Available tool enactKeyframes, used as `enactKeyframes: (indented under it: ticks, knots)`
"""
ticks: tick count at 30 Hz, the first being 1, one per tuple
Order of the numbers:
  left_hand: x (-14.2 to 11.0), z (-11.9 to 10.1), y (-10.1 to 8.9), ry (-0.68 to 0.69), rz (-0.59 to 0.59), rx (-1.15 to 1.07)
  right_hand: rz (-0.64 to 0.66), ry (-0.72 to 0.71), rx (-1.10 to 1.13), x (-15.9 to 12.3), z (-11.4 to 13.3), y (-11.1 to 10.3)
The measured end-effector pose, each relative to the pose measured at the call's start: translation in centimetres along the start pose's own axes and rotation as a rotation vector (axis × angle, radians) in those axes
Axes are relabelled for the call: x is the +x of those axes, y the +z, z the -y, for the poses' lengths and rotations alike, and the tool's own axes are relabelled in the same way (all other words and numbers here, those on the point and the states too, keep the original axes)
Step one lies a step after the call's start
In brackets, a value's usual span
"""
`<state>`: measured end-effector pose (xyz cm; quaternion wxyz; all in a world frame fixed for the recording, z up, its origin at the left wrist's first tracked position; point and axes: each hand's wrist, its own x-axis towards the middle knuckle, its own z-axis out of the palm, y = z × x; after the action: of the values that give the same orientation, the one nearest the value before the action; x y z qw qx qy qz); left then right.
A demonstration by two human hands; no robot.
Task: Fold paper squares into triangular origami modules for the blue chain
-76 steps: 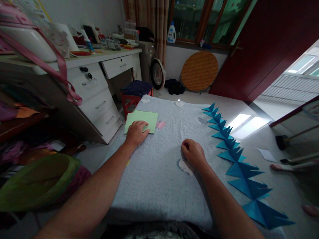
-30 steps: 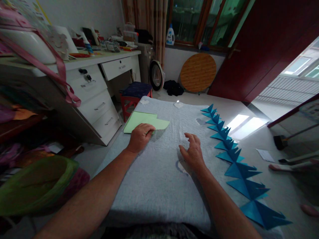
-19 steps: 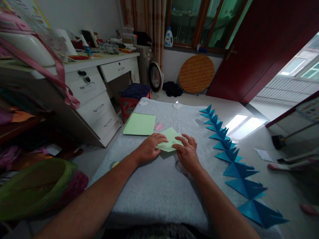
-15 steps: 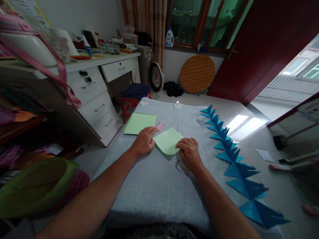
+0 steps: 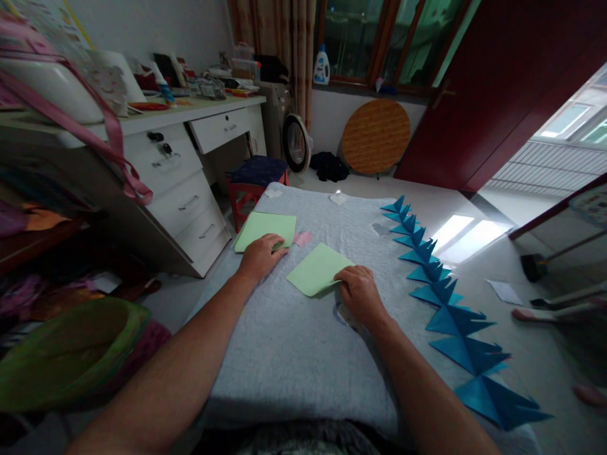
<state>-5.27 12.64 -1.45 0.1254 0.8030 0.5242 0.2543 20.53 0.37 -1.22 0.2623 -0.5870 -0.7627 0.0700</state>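
Observation:
A single light green paper sheet (image 5: 317,269) lies in the middle of the grey cloth-covered table (image 5: 303,354). My right hand (image 5: 360,292) pinches that sheet's near right corner, fingers curled. A stack of green paper (image 5: 262,226) lies at the table's left edge. My left hand (image 5: 258,256) rests on the stack's near right corner with its fingers bent down onto the paper. A small pink scrap (image 5: 301,238) lies between stack and sheet.
A row of several folded blue paper triangles (image 5: 441,297) runs along the table's right side. A white desk with drawers (image 5: 180,170) stands left, a red stool (image 5: 256,180) behind the table. A green bag (image 5: 66,344) sits at lower left. Another person's foot (image 5: 531,318) shows at right.
My left hand slid one green sheet off the stack to the middle, where my right hand took it. The left hand has gone back onto the stack.

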Motion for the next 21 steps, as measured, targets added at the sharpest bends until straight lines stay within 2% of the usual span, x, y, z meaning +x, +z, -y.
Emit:
enactKeyframes:
  ticks: [9,21]
  knots:
    - [0.4,1.0,-0.1,-0.104,-0.06,-0.073,0.032,0.028,0.024,0.0,0.1,-0.1]
    - [0.0,1.0,-0.7,-0.083,-0.109,-0.125,0.043,0.033,0.023,0.0,0.1,-0.1]
